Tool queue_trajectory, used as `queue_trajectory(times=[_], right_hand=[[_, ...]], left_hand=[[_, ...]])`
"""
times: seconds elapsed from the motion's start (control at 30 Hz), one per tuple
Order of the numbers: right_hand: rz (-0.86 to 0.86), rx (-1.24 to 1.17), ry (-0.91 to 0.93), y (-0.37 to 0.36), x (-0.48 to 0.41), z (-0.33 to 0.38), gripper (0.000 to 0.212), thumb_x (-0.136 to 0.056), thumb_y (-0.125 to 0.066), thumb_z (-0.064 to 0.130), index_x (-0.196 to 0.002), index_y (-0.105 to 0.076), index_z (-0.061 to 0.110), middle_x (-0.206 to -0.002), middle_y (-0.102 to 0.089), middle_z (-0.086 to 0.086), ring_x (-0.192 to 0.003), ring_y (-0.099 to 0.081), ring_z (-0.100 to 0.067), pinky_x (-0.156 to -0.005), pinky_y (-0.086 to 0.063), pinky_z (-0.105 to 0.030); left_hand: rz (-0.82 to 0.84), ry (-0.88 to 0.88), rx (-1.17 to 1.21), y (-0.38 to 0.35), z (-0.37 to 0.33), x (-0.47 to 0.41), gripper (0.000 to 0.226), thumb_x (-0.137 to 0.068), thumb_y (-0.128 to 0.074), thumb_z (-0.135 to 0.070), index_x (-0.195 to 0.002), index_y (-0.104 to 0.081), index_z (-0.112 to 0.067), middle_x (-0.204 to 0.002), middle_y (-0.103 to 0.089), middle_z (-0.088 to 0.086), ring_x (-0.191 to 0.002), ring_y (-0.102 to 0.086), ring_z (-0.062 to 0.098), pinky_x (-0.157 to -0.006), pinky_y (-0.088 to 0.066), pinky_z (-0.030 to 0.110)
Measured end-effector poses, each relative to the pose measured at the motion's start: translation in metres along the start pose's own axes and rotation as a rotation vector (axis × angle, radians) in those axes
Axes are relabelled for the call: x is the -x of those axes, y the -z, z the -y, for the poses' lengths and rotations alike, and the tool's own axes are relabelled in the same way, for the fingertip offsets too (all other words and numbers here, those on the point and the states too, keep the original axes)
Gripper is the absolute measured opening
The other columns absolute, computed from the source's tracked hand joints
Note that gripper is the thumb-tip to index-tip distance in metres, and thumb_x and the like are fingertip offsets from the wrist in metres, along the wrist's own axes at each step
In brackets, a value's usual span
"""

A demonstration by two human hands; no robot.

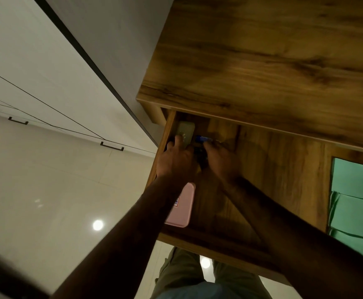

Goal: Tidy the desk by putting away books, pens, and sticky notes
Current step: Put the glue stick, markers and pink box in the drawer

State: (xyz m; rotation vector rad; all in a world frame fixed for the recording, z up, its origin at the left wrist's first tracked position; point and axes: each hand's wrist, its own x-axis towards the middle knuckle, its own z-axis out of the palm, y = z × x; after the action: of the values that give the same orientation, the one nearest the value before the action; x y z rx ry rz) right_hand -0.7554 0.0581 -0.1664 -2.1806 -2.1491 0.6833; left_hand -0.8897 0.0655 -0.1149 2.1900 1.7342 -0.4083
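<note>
Grip pinching blue pen point(202, 139), right hand point(221, 160) stows it in drawer point(284, 180); left hand point(176, 160) rests on grey case point(186, 128). Release seems next.

- A wooden desk point(262, 50) with dark, streaked grain fills the upper right. Its drawer point(284, 180), of the same wood, stands pulled out beneath the top.
- The floor point(46, 190) is pale, glossy tile with thin joints.
- Two round bright spots point(97, 225) reflect in the floor, one left of the drawer and one below its front edge.
- A plain grey wall point(115, 29) runs beside the desk, with a dark strip point(85, 55) along its edge.
- Pale cupboard fronts point(25, 61), split by thin seams, carry dark bar handles point(112, 146).
- The light is dim and warm.
</note>
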Motion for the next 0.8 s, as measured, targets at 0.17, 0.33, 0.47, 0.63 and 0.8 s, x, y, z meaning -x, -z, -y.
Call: queue_trajectory(times=[0.17, 0.33, 0.47, 0.63, 0.8], right_hand=[[0.001, -0.134, 0.083, -0.018, 0.034, -0.006, 0.03, -0.08, -0.069, 0.011, -0.109, -0.069, 0.004, -0.118, -0.063, -0.02, -0.113, -0.058, -0.042, -0.086, -0.051, -0.046], [0.019, -0.116, 0.055, -0.014, 0.02, 0.004, 0.037, -0.104, -0.046, 0.018, -0.14, -0.051, 0.014, -0.152, -0.042, -0.008, -0.142, -0.036, -0.025, -0.109, -0.03, -0.028], [-0.029, -0.067, -0.002, 0.002, -0.006, 0.004, 0.042, -0.101, -0.048, 0.014, -0.143, -0.048, 0.014, -0.152, -0.042, -0.009, -0.14, -0.038, -0.027, -0.109, -0.036, -0.034], [0.028, -0.012, 0.029, -0.006, -0.003, 0.004, 0.029, -0.097, -0.055, 0.019, -0.125, -0.061, 0.015, -0.144, -0.049, -0.009, -0.135, -0.042, -0.028, -0.105, -0.039, -0.036], [0.037, -0.035, 0.013, 0.009, -0.006, -0.004, 0.035, -0.096, -0.057, 0.017, -0.131, -0.06, 0.02, -0.14, -0.052, -0.006, -0.13, -0.047, -0.028, -0.102, -0.044, -0.039]], left_hand=[[-0.015, -0.017, -0.013, 0.001, 0.002, 0.001, 0.044, -0.092, -0.063, -0.039, -0.131, -0.05, -0.024, -0.144, -0.03, 0.014, -0.124, -0.046, 0.033, -0.089, -0.053, 0.043], [-0.022, -0.019, -0.016, 0.0, 0.003, 0.0, 0.049, -0.09, -0.066, -0.039, -0.134, -0.049, -0.025, -0.145, -0.029, 0.013, -0.125, -0.045, 0.032, -0.089, -0.053, 0.042], [-0.02, -0.017, -0.012, 0.0, 0.002, 0.001, 0.054, -0.087, -0.07, -0.038, -0.135, -0.047, -0.026, -0.147, -0.027, 0.013, -0.128, -0.043, 0.033, -0.093, -0.052, 0.043], [-0.01, -0.018, -0.009, -0.001, 0.003, -0.001, 0.055, -0.084, -0.072, -0.041, -0.131, -0.049, -0.026, -0.146, -0.027, 0.013, -0.128, -0.043, 0.034, -0.094, -0.051, 0.044], [-0.015, -0.012, -0.014, -0.001, 0.003, -0.001, 0.052, -0.085, -0.072, -0.041, -0.13, -0.05, -0.027, -0.146, -0.026, 0.012, -0.127, -0.043, 0.032, -0.091, -0.052, 0.043]])
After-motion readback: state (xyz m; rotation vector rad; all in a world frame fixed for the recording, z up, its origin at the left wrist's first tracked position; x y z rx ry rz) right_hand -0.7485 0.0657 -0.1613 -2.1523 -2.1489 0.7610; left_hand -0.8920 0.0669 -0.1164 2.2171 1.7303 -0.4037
